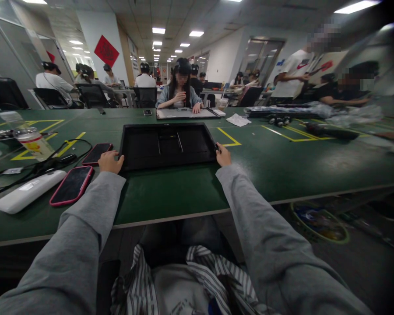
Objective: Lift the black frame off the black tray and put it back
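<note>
A black rectangular shell with raised rims, looking like a monitor's back cover, lies on the green table in front of me. It has a recessed middle section with two light strips. At its left edge is my left hand, thumb and fingers closed around the rim. My right hand grips the right rim, fingers at the outer side. Close to my left hand are a dark phone in a red case and a second phone with a pink-red edge.
A white oblong device, black cables and a clear bottle stand left on the green table. Opposite, a person touches a pale panel. Crumpled tissue and plastic-wrapped parts lie farther right.
</note>
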Tool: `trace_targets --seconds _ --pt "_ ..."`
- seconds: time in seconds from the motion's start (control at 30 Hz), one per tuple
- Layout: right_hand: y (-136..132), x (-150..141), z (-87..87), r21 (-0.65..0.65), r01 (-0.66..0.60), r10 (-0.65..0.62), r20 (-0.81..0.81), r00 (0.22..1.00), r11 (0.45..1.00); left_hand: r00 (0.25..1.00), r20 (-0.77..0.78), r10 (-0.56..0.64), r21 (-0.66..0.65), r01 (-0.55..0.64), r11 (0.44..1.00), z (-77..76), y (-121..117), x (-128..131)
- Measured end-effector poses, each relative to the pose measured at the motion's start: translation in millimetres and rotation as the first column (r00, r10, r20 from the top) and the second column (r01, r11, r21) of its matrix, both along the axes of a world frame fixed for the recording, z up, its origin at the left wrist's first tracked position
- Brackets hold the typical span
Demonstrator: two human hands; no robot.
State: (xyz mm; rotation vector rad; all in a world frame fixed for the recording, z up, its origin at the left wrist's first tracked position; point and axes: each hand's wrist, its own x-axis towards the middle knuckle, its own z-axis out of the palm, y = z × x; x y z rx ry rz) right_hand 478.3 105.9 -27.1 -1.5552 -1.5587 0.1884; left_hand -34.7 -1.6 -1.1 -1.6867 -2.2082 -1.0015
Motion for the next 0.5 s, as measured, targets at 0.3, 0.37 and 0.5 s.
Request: trace_targets --seconds 0.3,0.37,0.5 --pt "-43 -11 51.6 0.399 0.222 -0.296 0.135 0.945 0.890 0.999 -0.031 0.042 0.396 -0.026 0.918 44.8 -35 28" --pt "-48 -13 55.3 0.422 0.254 -0.333 0.126 0.934 0.870 0.997 -0.035 0.068 0.378 -0.050 0.925 50.3 -40 30" --pt "-41 -10 47.5 0.360 0.185 -0.253 0.153 0.955 0.914 0.993 -0.079 0.089 0.361 -0.055 0.931 54.6 -44 35"
